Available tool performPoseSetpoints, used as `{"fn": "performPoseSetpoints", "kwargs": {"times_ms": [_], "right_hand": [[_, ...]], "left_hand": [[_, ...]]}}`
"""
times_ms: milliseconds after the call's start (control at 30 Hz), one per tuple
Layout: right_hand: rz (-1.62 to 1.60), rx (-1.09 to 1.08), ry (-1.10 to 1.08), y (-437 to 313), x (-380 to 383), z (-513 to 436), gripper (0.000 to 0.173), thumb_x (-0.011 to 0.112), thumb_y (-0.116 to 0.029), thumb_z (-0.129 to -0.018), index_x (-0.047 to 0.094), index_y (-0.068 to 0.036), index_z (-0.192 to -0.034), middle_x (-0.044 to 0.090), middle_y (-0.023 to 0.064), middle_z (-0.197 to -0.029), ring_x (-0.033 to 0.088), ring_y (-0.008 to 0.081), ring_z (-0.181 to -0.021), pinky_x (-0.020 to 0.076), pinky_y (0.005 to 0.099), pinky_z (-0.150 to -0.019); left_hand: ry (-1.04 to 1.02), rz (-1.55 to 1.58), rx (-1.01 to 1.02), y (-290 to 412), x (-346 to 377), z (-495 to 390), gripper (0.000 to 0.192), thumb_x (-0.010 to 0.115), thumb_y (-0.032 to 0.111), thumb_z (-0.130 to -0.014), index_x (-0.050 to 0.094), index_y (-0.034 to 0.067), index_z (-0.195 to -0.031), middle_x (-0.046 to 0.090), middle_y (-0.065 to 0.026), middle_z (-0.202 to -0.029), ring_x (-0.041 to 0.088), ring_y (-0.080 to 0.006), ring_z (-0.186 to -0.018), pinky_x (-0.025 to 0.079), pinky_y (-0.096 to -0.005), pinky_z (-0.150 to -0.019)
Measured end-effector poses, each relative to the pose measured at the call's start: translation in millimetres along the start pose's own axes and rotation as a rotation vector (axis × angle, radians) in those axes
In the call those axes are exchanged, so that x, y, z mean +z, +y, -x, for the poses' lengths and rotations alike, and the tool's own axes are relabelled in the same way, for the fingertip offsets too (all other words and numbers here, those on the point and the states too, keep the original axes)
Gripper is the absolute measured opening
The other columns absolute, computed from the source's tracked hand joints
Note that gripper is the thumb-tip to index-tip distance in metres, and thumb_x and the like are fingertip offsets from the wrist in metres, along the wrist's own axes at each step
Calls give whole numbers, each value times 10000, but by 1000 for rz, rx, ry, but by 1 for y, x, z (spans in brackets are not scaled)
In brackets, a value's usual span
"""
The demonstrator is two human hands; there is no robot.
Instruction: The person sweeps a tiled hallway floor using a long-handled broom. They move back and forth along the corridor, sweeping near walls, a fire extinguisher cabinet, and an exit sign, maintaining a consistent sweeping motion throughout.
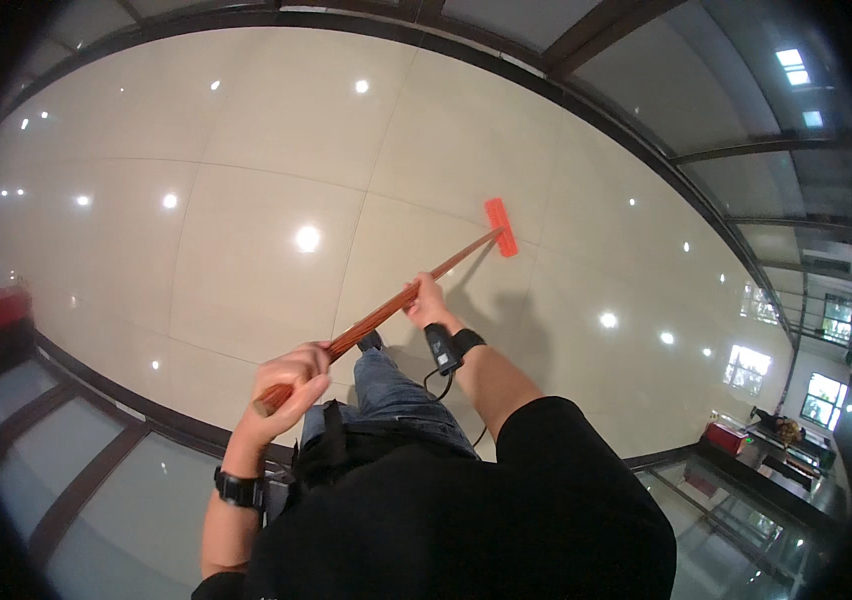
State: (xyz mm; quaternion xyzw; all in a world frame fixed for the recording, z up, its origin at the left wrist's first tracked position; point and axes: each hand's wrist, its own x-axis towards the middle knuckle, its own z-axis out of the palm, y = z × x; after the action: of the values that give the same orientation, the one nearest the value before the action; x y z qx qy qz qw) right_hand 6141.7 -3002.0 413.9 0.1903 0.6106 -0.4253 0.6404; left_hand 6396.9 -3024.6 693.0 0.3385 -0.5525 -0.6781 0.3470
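A wood-coloured pole (pixel 381 313) slants across the head view, from lower left up to a red brush head (pixel 501 227) that lies against the pale tiled floor (pixel 268 202). Near the pole's top end, my left hand (pixel 292 384) is closed around it. Farther down the shaft, my right hand (pixel 426 301) grips it too, with a black device and a band strapped at the wrist. A black watch is on my left wrist. The bristles' contact with the floor cannot be made out clearly.
Dark-framed glass panels (pixel 88 480) border the floor at lower left, and more (pixel 711 97) curve along the top and right. A red box (pixel 6 307) stands at the far left, another (pixel 726 437) at the right. Ceiling lights reflect off the glossy tiles.
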Motion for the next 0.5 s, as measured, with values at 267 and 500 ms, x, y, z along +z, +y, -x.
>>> {"fn": "performPoseSetpoints", "kwargs": {"times_ms": [267, 500], "right_hand": [[295, 359, -304, 165, 124, 74, 265, 505, -363, -921, 470, -101, -910, 575, 69, -768, 387, 155, -457, 334, 307, -421], [616, 170, -395, 167, 171, 67, 345, 539, -341, -921, 448, -45, -768, 476, 69, -603, 415, 175, -427, 314, 342, -383]], "left_hand": [[646, -176, -83, 79, -58, 162, 376, 586, 181, -845, 371, 63, -559, 434, -51, -573, 453, -182, -596, 428, -495, -922], [866, -196, 43, 41, -38, 196, 401, 484, 167, -944, 328, 95, -582, 357, -11, -561, 417, -171, -600, 415, -465, -916]]}}
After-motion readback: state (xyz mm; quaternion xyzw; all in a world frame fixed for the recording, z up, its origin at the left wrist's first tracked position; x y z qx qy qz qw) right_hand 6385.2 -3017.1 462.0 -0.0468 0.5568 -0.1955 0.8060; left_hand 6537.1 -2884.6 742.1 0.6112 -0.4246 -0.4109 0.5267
